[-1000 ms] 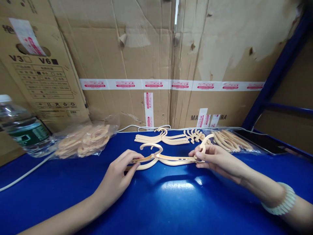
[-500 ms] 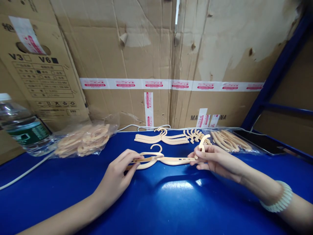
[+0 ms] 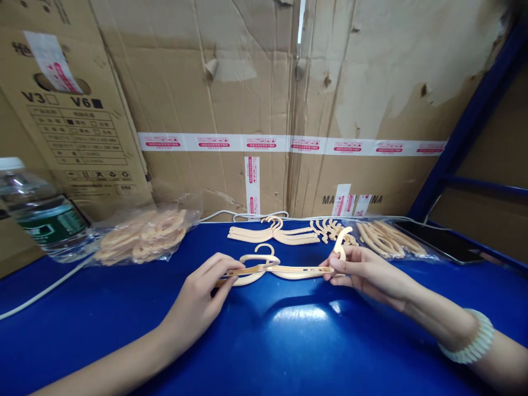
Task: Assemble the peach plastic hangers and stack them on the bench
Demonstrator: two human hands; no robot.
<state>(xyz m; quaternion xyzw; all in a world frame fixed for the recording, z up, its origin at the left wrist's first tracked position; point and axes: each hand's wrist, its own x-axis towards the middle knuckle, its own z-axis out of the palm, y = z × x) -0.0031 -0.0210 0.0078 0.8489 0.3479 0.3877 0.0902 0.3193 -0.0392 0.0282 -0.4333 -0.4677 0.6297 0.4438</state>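
Note:
My left hand [image 3: 210,283] is closed on the left end of a beige clothes hanger [image 3: 297,269], held level above the blue table with slots showing along its edge. At the hanger's right end, my right hand [image 3: 355,269] pinches a small curved beige hook [image 3: 340,242] that stands upright against that end. The fingers cover where hook and hanger meet. Just behind the held hanger lies another beige hanger [image 3: 264,249], partly hidden by it. Farther back are a stack of finished-looking hangers [image 3: 274,235] and a group of loose hooks [image 3: 328,228].
Bagged beige parts lie at the left [image 3: 140,236] and right [image 3: 390,239]. A water bottle [image 3: 45,220] stands at far left near a white cable [image 3: 45,289]. A dark flat device [image 3: 445,242] lies at back right. Cardboard [image 3: 214,181] walls the table's [image 3: 264,352] rear.
The view has shifted slightly. Both hands keep their holds on the hanger and the hook, with hardly any movement.

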